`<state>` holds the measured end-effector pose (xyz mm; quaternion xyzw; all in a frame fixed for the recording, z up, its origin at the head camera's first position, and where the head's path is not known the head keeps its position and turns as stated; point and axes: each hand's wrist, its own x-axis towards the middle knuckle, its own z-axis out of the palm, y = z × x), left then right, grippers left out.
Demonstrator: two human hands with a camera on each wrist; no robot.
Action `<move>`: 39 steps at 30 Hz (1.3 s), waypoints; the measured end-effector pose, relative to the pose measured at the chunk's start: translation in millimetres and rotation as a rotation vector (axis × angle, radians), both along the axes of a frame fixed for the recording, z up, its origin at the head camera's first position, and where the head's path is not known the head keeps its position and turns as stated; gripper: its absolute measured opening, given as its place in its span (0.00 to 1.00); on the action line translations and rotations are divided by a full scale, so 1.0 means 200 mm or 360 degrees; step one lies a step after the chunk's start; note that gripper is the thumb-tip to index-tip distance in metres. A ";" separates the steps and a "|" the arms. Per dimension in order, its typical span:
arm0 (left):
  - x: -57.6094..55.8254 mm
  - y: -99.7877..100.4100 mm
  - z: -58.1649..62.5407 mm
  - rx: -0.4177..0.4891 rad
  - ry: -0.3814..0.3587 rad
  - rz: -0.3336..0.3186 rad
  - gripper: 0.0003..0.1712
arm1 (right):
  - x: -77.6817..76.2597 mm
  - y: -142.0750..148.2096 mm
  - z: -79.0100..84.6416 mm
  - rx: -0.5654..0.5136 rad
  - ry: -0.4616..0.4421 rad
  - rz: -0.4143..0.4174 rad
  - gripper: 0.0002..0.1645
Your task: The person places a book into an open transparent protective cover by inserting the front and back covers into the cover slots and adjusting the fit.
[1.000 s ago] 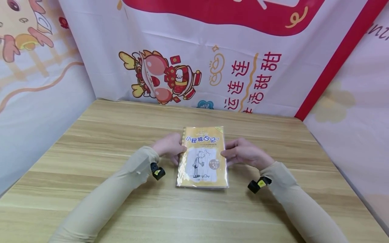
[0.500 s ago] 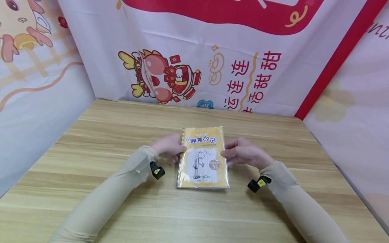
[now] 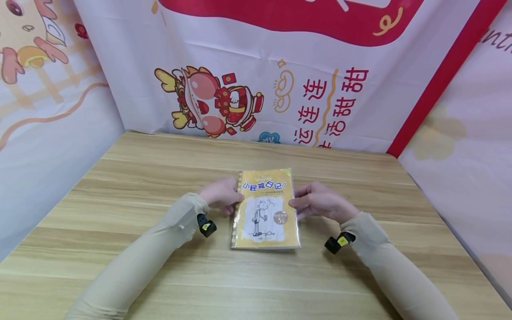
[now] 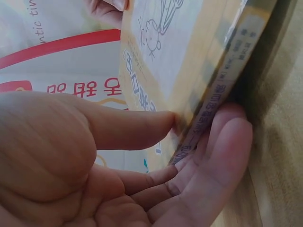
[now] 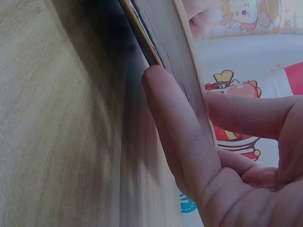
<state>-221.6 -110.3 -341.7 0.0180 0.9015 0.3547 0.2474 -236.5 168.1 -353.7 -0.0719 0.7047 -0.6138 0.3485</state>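
Observation:
A yellow paperback book (image 3: 262, 213) in a clear plastic cover is held front side up between both hands. Its cover has a line drawing of a child and blue lettering. My left hand (image 3: 223, 194) grips the spine side (image 4: 222, 80), thumb (image 4: 137, 128) on the front cover and fingers curled at the spine and beneath. Opposite, my right hand (image 3: 322, 202) pinches the page-edge side (image 5: 173, 47), with its thumb on the cover and its fingers under the book. In the right wrist view a dark shadow lies under the book, whose near edge looks off the wood.
The wooden table (image 3: 160, 275) extends around the book on all sides. A printed cloth (image 3: 248, 53) with a cartoon figure and red lettering hangs at the table's back edge. More printed cloth hangs at the left (image 3: 52, 106) and right (image 3: 460, 133).
The book has shifted very slightly toward the near edge in the head view. Both hands keep their grip at nearly the same places.

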 end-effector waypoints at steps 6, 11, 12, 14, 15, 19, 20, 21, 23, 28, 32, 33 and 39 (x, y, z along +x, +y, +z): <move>0.00 0.00 0.00 -0.0029 -0.0015 0.0004 0.11 | 0.00 0.00 0.00 0.0000 -0.0012 0.0009 0.26; 0.00 0.00 0.00 -0.0021 -0.0016 0.0005 0.10 | 0.00 -0.01 -0.01 0.0027 0.0006 0.0018 0.24; 0.00 0.00 0.00 -0.0015 -0.0019 0.0006 0.10 | 0.00 -0.01 -0.01 0.0033 0.0007 0.0016 0.24; 0.00 0.00 0.00 -0.0004 -0.0025 0.0015 0.10 | 0.00 -0.02 -0.01 0.0038 0.0004 0.0013 0.24; 0.00 0.00 -0.01 0.0000 -0.0026 0.0019 0.10 | 0.00 -0.02 -0.01 0.0038 -0.0002 0.0008 0.24; -0.01 0.00 -0.01 -0.0012 -0.0018 0.0014 0.09 | -0.01 -0.02 -0.02 0.0030 -0.0010 0.0008 0.23; -0.01 -0.01 -0.01 -0.0012 -0.0015 0.0011 0.10 | -0.01 -0.02 -0.02 0.0029 -0.0007 0.0009 0.22; 0.00 -0.01 -0.01 -0.0011 -0.0011 0.0007 0.10 | -0.01 -0.02 -0.02 0.0028 -0.0003 0.0010 0.22; 0.00 -0.01 0.00 -0.0001 -0.0014 0.0011 0.11 | -0.01 -0.01 -0.02 0.0030 0.0005 0.0014 0.22; 0.00 -0.01 0.00 0.0042 -0.0013 0.0034 0.12 | -0.01 -0.01 -0.02 0.0037 0.0013 -0.0001 0.23; 0.00 -0.01 0.00 0.0033 0.0001 0.0049 0.12 | -0.02 -0.01 -0.04 0.0046 0.0004 -0.0014 0.23; 0.00 -0.01 0.00 0.0031 0.0003 0.0050 0.12 | -0.02 -0.01 -0.04 0.0047 0.0002 -0.0015 0.23; -0.01 -0.01 -0.01 0.0050 0.0044 0.0007 0.13 | -0.02 -0.01 -0.07 0.0035 0.0002 -0.0019 0.23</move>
